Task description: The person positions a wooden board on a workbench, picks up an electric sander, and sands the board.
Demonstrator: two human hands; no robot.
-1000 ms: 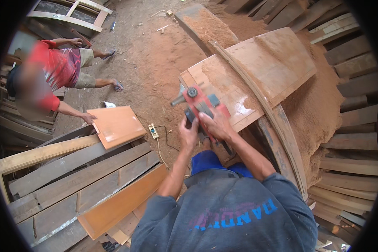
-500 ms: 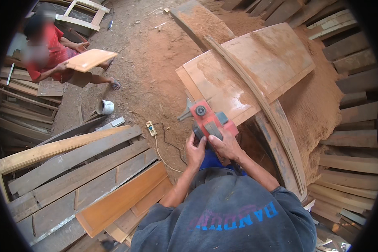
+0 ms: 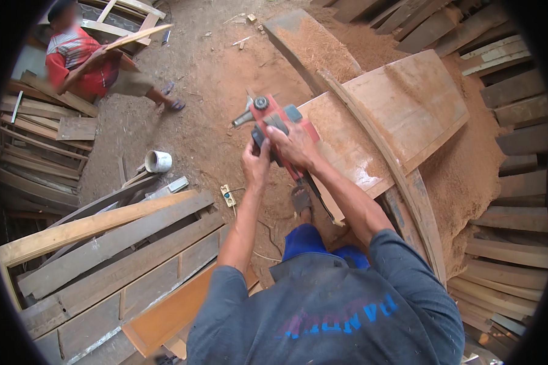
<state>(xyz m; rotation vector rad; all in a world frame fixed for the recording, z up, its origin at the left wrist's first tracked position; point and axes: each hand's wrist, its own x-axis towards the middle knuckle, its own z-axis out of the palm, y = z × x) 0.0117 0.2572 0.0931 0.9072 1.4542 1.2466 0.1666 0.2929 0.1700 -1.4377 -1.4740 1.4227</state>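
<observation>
A red and black electric hand planer (image 3: 274, 107) is held out in front of me, over the left end of a wooden panel (image 3: 432, 109). Whether its sole touches the wood cannot be seen. My right hand (image 3: 296, 146) is wrapped round the planer's rear handle. Closed on the tool's lower left side is my left hand (image 3: 256, 163). The panel is dusted with shavings and lies across a dark bench board (image 3: 298, 45). A long narrow strip of wood (image 3: 371, 131) crosses over the panel.
At the left, stacked planks (image 3: 128, 255) and an orange-brown board (image 3: 170, 310) lie close by. A white bucket (image 3: 158, 161) and a power socket block (image 3: 228, 195) with its cord are on the ground. A co-worker (image 3: 79, 61) carries a panel. Lumber (image 3: 517, 222) lines the right.
Both my hands have moved forward and left with the planer, and my arms are stretched further out. The co-worker has turned the carried panel edge-on and moved up.
</observation>
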